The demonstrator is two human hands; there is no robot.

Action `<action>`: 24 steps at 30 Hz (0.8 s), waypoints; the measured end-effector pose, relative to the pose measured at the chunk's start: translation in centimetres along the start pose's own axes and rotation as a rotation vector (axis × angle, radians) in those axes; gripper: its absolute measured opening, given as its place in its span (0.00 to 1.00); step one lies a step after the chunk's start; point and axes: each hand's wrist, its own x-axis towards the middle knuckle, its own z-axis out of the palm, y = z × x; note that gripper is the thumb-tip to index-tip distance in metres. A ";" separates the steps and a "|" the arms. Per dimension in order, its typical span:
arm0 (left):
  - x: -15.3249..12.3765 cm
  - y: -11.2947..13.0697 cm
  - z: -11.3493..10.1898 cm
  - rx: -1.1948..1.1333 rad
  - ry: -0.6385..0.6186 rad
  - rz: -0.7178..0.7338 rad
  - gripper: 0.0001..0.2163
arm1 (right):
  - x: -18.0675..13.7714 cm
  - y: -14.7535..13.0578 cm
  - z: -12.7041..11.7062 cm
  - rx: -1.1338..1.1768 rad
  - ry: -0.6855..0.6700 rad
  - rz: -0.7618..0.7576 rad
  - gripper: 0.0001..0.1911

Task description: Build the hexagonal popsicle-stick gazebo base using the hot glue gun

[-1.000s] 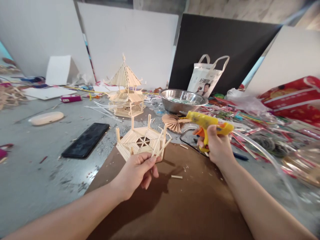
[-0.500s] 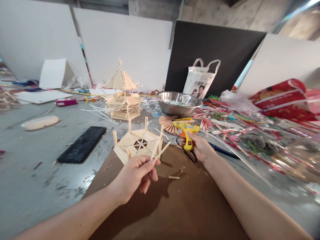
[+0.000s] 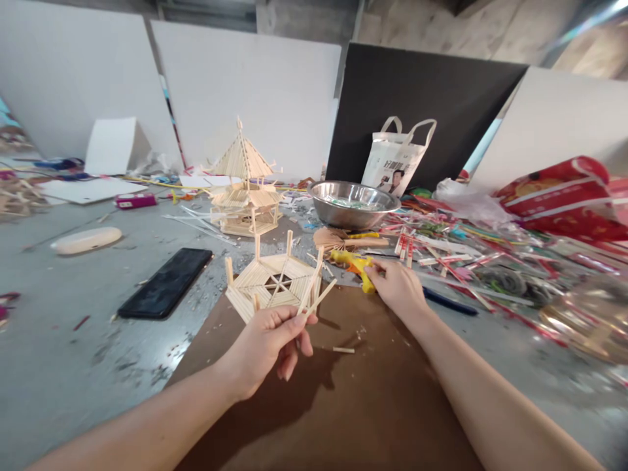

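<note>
My left hand [image 3: 267,347] pinches thin wooden sticks [image 3: 314,294] that lean against a hexagonal stick frame [image 3: 275,281], which sits at the far edge of a brown board [image 3: 343,399]. My right hand [image 3: 397,288] rests on the table with its fingers closed on the handle of a yellow glue gun [image 3: 356,265], which lies flat on its side just right of the frame. A short loose stick [image 3: 343,350] lies on the board between my arms.
A finished stick pagoda [image 3: 245,190] stands behind the frame, beside a steel bowl [image 3: 353,199] and a small fan of sticks [image 3: 333,239]. A black phone [image 3: 167,281] lies at left. Coloured wrappers and straws [image 3: 466,252] cover the right side. A white bag [image 3: 400,160] leans on a black panel.
My right hand has lowered the glue gun from mid-air down to the table, laying it on its side beside the frame. My left hand keeps its hold on the sticks.
</note>
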 end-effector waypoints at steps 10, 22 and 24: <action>-0.1 0.0 0.0 0.004 -0.029 -0.029 0.11 | -4.8 -4.4 0.7 0.738 -0.597 -0.021 0.12; 0.0 0.0 0.1 0.112 -0.077 -0.106 0.11 | -5.0 -4.4 0.5 0.856 -0.593 0.094 0.07; 0.0 -0.1 0.1 0.124 -0.082 -0.113 0.11 | -5.0 -4.4 0.5 0.865 -0.597 0.108 0.08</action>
